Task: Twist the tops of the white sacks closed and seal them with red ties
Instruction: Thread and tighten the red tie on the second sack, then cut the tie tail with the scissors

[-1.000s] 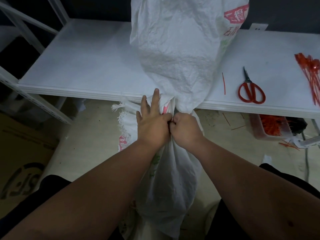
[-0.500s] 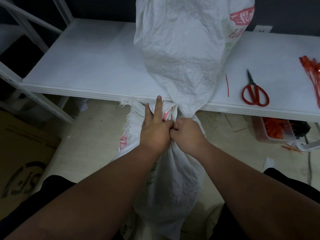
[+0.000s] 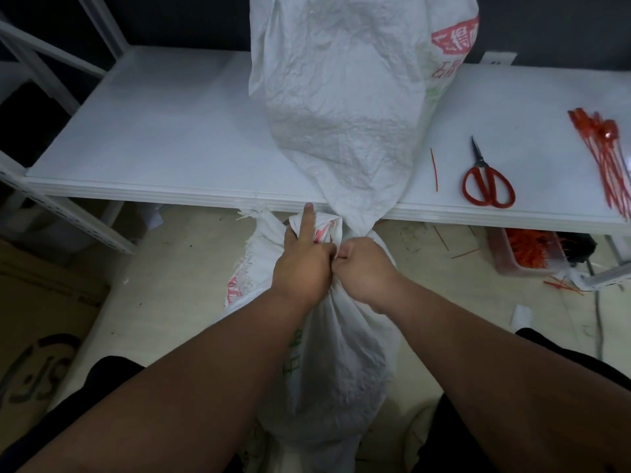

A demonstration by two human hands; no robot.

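Note:
A white woven sack (image 3: 345,97) with red print lies on the white shelf table (image 3: 153,145), its gathered top hanging over the front edge. A second white sack (image 3: 341,363) stands between my knees below it. My left hand (image 3: 302,264) clutches bunched sack cloth, index finger stretched toward the table edge. My right hand (image 3: 363,268) is fisted on the twisted neck right beside it, knuckles touching. A bundle of red ties (image 3: 604,155) lies at the table's far right. One loose red tie (image 3: 434,169) rests near the sack. No tie is visible in my hands.
Red-handled scissors (image 3: 486,182) lie on the table right of the sack. Under the table sits a tray of red ties (image 3: 526,250), with red scraps on the floor. A cardboard box (image 3: 37,336) is at the lower left. White shelf struts (image 3: 68,216) stand on the left.
My left middle finger has curled in, leaving only the index finger extended. Both hands stay clamped on the bunched sack tops at the table edge.

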